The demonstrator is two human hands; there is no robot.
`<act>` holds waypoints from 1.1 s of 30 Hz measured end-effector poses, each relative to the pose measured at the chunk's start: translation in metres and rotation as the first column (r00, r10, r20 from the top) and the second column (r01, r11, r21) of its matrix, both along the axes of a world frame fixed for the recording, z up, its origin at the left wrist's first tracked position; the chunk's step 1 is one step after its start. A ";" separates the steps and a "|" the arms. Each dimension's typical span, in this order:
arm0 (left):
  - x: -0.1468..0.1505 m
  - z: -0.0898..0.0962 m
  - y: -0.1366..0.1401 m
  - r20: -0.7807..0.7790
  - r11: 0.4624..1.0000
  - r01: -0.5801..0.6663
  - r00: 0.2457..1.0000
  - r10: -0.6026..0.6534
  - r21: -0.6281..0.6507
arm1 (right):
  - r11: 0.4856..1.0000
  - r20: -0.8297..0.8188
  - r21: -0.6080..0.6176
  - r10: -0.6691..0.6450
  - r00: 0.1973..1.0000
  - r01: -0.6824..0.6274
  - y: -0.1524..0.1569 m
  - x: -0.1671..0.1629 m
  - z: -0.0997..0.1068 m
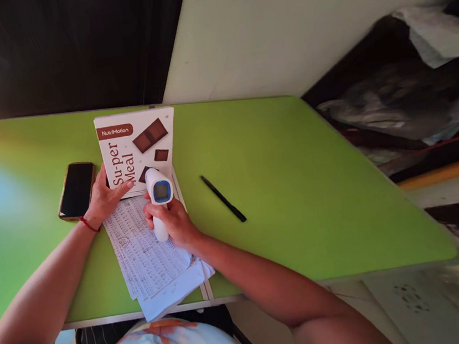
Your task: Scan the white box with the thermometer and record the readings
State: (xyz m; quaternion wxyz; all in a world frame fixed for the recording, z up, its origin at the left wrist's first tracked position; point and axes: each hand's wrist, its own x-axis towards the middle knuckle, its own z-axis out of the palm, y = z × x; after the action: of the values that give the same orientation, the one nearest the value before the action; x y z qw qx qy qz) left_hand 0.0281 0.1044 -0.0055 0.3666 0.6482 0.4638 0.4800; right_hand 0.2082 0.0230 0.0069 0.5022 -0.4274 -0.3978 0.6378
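My left hand grips the lower left side of a white box marked "NutriMotion Su-per Meal", thumb across its front. The box stands upright on the table with brown bars printed on its face. In my right hand is a white infrared thermometer with a blue-rimmed screen, fingers wrapped round its handle. Its head points at the lower part of the box; whether they touch I cannot tell. Beneath my right hand lie handwritten sheets of paper, partly covered.
A phone with a dark screen lies left of the box. To the right is a black pen on the green table. A pale wall rises behind, and dark shelves with plastic bags stand at the right.
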 end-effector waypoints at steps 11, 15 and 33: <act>-0.003 -0.005 0.004 -0.047 0.999 0.022 0.999 -0.019 0.050 | 0.999 0.009 -0.043 -0.014 1.000 0.015 -0.002 -0.004 0.002; -0.003 -0.006 0.005 -0.053 0.998 0.032 0.998 -0.029 0.051 | 0.999 0.010 -0.041 -0.026 1.000 0.026 -0.002 -0.005 0.000; -0.004 -0.006 0.006 -0.046 0.999 0.034 0.998 -0.032 0.031 | 0.998 -0.005 -0.067 -0.008 1.000 0.008 -0.002 -0.007 0.005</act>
State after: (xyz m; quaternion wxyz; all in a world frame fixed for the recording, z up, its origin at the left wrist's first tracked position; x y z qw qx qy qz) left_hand 0.0244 0.1106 -0.0110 0.3537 0.6720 0.4536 0.4664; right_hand 0.2010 0.0211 0.0122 0.4912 -0.4440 -0.3730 0.6500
